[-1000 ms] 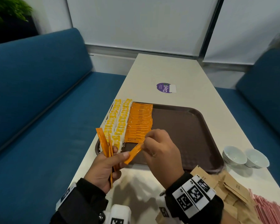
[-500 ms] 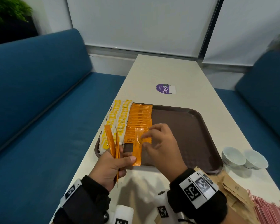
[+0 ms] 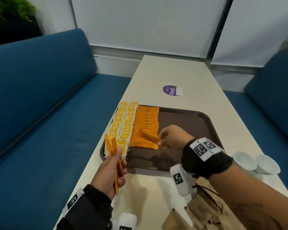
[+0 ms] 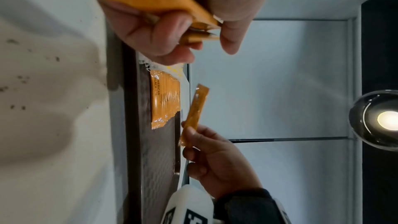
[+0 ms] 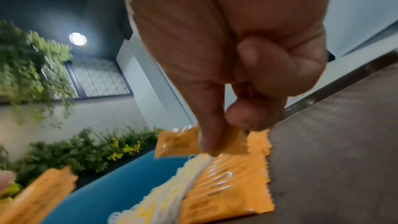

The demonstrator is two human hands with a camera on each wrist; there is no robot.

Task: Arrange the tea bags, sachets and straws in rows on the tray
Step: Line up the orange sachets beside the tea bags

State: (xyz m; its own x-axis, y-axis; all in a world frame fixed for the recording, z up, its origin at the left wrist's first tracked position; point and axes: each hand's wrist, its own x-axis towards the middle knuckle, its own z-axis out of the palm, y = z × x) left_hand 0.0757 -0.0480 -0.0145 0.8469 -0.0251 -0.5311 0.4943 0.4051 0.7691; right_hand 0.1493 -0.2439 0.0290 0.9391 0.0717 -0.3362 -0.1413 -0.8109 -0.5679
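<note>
Nearest, left hand [image 3: 109,170] is gripping spare orange sachets [image 3: 114,156] over the desk [image 3: 140,196]; right hand [image 3: 171,138] is pinching one sachet [image 3: 150,137] above the orange row [image 3: 145,123] on the tray [image 3: 189,123].

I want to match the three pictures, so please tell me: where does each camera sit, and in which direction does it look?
Head: worn on the head, looks forward and down at the brown tray; both hands and forearms show.
Left wrist: looks along the left hand, which grips orange sachets; the right hand also shows.
Right wrist: looks along the right hand's fingers, which pinch a single sachet above the orange row.
Shared: all three show that single sachet, the row and the tray.
</note>
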